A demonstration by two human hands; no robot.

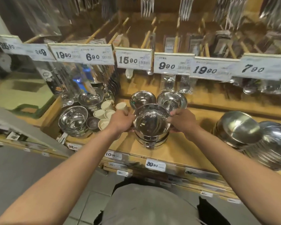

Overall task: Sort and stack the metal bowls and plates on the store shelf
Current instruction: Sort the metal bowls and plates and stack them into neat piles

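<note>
A stack of shiny metal bowls (pixel 151 127) stands in the middle of the wooden shelf (pixel 177 150). My left hand (pixel 121 121) grips its left rim and my right hand (pixel 182 121) grips its right rim. Just behind the stack sit two single metal bowls, one on the left (pixel 142 98) and one on the right (pixel 172 99). Further left are another bowl stack (pixel 73 119) and a deeper one behind it (pixel 91 98). At the right edge lie large upturned metal bowls (pixel 238 129) and a pile of metal plates (pixel 276 146).
Small cream cups (pixel 104 114) cluster between the left bowls and my left hand. Price tags (pixel 133 60) hang on a rail above, with packaged cutlery (pixel 185 86) dangling behind. A green plastic tray (pixel 21 96) lies far left. The shelf's front edge carries labels (pixel 155 164).
</note>
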